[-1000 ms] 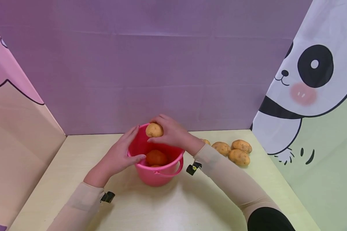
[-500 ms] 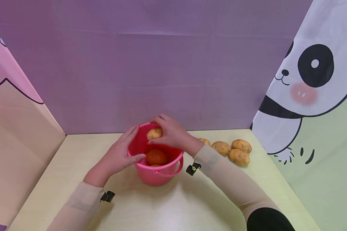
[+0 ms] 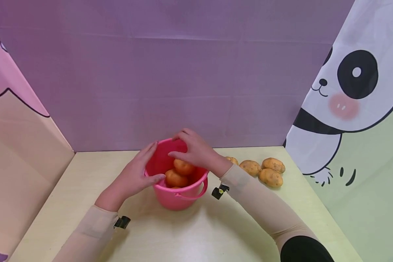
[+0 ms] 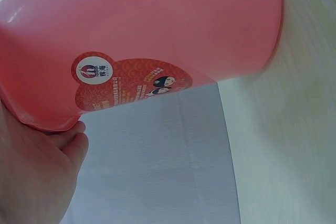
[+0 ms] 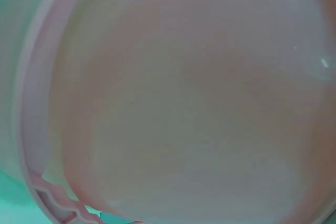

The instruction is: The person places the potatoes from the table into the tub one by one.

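A pink bucket (image 3: 177, 200) stands upright on the table, with its handle hanging down the near right side. My left hand (image 3: 135, 176) grips the bucket's left rim, fingers along the far left and thumb over the near edge. The left wrist view shows fingertips at the rim of the bucket (image 4: 157, 30) near its printed label (image 4: 131, 82). Inside lie a potato (image 3: 184, 167) and another potato (image 3: 176, 178), with a sliver of one more below. Over the bucket's mouth my right hand (image 3: 196, 151) holds nothing, thumb and fingers apart. Bucket plastic fills the right wrist view.
Several potatoes (image 3: 270, 178) lie on the table (image 3: 170, 240) to the right of the bucket, one partly behind my right wrist. A purple backdrop (image 3: 183, 72) rises behind the table, and a panda-printed panel (image 3: 357, 105) stands at the right.
The potato my right hand held has dropped into the bucket and lies beside the other. My right fingers have let go and stay above the rim; my left hand has not moved.
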